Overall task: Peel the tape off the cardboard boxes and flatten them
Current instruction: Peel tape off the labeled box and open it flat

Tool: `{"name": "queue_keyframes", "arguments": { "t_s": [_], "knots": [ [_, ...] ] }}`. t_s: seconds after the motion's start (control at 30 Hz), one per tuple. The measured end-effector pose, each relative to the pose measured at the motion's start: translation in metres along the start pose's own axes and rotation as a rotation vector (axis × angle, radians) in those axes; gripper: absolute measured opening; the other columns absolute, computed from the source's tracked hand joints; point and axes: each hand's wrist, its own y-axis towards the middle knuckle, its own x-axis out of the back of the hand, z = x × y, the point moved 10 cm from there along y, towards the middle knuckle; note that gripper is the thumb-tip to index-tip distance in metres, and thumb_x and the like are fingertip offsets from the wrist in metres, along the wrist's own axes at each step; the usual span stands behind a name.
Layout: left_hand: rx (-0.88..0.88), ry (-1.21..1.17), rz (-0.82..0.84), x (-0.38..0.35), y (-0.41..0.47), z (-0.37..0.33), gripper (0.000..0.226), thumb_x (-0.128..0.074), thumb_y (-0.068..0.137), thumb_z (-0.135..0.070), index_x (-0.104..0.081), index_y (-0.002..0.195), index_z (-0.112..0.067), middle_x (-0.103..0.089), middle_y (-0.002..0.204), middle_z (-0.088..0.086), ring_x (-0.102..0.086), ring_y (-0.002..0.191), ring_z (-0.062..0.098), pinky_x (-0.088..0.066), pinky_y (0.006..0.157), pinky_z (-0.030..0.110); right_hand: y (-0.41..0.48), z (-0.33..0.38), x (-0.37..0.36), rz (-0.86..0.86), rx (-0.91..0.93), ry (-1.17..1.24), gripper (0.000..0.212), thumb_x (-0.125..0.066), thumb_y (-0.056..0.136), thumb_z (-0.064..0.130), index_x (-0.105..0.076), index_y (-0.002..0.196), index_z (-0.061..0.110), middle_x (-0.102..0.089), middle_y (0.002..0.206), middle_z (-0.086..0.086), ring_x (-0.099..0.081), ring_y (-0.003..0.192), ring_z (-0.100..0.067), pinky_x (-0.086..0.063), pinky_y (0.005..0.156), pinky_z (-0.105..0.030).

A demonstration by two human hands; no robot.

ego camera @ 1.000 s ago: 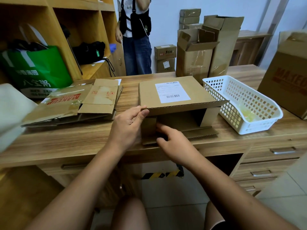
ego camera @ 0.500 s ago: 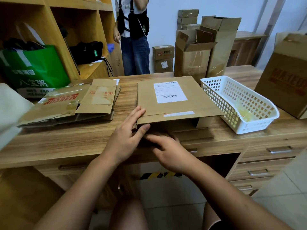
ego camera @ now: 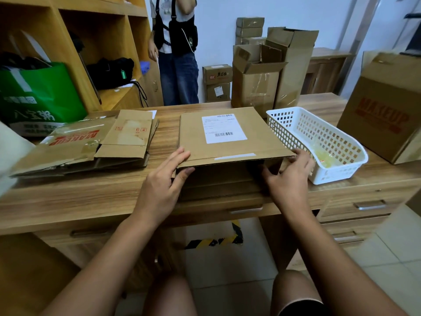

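A brown cardboard box (ego camera: pixel 196 137) with a white shipping label lies nearly flat on the wooden desk (ego camera: pixel 68 192), its near end open and its top panel sloping down. A short strip of white tape (ego camera: pixel 234 156) runs along the near edge of that panel. My left hand (ego camera: pixel 164 179) pinches the panel's near left corner, fingers on top and thumb under. My right hand (ego camera: pixel 289 176) grips the near right corner beside the white basket (ego camera: pixel 341 172).
Flattened "MAKEUP" cartons (ego camera: pixel 91 144) are stacked at the left of the desk. A large "MAKEUP" box (ego camera: pixel 385 110) stands at the right. Several open boxes (ego camera: pixel 257 80) stand behind the desk, where a person (ego camera: pixel 177 53) is standing. Shelves with a green bag (ego camera: pixel 41 96) rise at the left.
The box has collapsed lower as its top panel came down. My right hand has moved from under the open front out to the near right corner. My left hand stays at the left corner.
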Motion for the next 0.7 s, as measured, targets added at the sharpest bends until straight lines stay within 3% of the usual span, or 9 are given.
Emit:
{"name": "queue_keyframes", "arguments": {
  "t_s": [0.07,0.17,0.27,0.4,0.43,0.5,0.53,0.6,0.7],
  "knots": [
    [-0.001,-0.003,-0.023,0.002,0.001,-0.001,0.059,-0.044,0.093,-0.057,-0.055,0.141,-0.025,-0.048,0.149,-0.007,-0.042,0.135,0.001,-0.033,0.11,0.022,0.008,0.0,-0.008,0.041,-0.009,-0.026,0.093,-0.086,0.075,0.04,-0.034,0.148,0.015,-0.038,0.145,-0.007,-0.046,0.132,-0.025,-0.041,0.112,-0.041],
    [-0.005,0.001,-0.051,0.003,0.001,-0.002,0.059,-0.044,0.093,-0.056,-0.057,0.14,-0.022,-0.05,0.148,-0.005,-0.043,0.135,0.001,-0.034,0.11,0.021,0.017,0.0,-0.012,0.068,0.004,-0.097,0.068,-0.081,0.069,0.053,-0.057,0.126,0.023,-0.064,0.116,0.003,-0.063,0.11,-0.023,-0.053,0.086,-0.035],
    [-0.02,0.031,-0.058,0.005,-0.002,-0.001,0.062,-0.046,0.091,-0.056,-0.056,0.14,-0.021,-0.049,0.147,-0.007,-0.041,0.134,0.0,-0.034,0.11,0.023,0.016,0.001,-0.013,0.136,0.019,-0.071,0.068,-0.079,0.077,0.033,-0.05,0.138,0.025,-0.067,0.096,0.009,-0.065,0.09,-0.016,-0.047,0.076,-0.028],
    [-0.007,0.014,-0.007,0.005,-0.001,0.011,0.064,-0.058,0.088,-0.049,-0.05,0.145,-0.023,-0.042,0.152,-0.012,-0.036,0.136,-0.002,-0.039,0.111,0.028,0.011,0.004,-0.012,0.273,0.08,-0.02,0.082,-0.071,0.088,0.016,-0.027,0.155,0.035,-0.063,0.124,0.01,-0.065,0.09,-0.002,-0.055,0.092,-0.036],
    [0.005,0.002,0.024,0.003,-0.001,0.014,0.064,-0.064,0.088,-0.043,-0.047,0.148,-0.026,-0.038,0.154,-0.015,-0.034,0.138,-0.003,-0.042,0.109,0.029,0.009,0.004,-0.01,0.317,0.086,-0.001,0.081,-0.068,0.091,0.011,-0.027,0.156,0.036,-0.057,0.13,0.012,-0.063,0.087,0.002,-0.054,0.091,-0.032],
    [0.026,0.006,0.082,0.001,-0.002,0.02,0.069,-0.07,0.09,-0.025,-0.039,0.152,-0.033,-0.029,0.158,-0.021,-0.03,0.139,-0.004,-0.042,0.108,0.027,0.009,0.005,-0.007,0.4,0.117,0.025,0.079,-0.059,0.094,0.0,-0.03,0.156,0.038,-0.048,0.138,0.014,-0.065,0.081,-0.01,-0.054,0.08,-0.02],
    [0.027,0.029,0.105,0.001,-0.003,0.023,0.073,-0.07,0.091,-0.017,-0.036,0.153,-0.035,-0.026,0.159,-0.024,-0.027,0.139,-0.005,-0.038,0.11,0.025,0.01,0.006,-0.005,0.427,0.134,0.03,0.077,-0.056,0.095,-0.004,-0.032,0.155,0.039,-0.047,0.14,0.013,-0.065,0.086,-0.02,-0.052,0.074,-0.012],
    [0.016,0.062,0.133,0.004,-0.001,0.024,0.079,-0.068,0.089,-0.005,-0.033,0.153,-0.036,-0.024,0.159,-0.025,-0.026,0.141,-0.006,-0.026,0.118,0.024,0.01,0.009,-0.003,0.463,0.149,0.037,0.074,-0.055,0.097,-0.005,-0.036,0.153,0.039,-0.045,0.141,0.014,-0.059,0.106,-0.018,-0.045,0.076,-0.002],
    [0.027,0.074,0.184,0.005,0.002,0.023,0.082,-0.064,0.087,0.004,-0.034,0.152,-0.036,-0.025,0.159,-0.024,-0.037,0.14,0.003,-0.027,0.121,0.03,0.013,0.005,-0.002,0.48,0.126,0.126,0.072,-0.056,0.097,-0.004,-0.042,0.148,0.044,-0.047,0.144,0.015,-0.047,0.13,-0.01,-0.044,0.099,-0.022]
  ]
}}
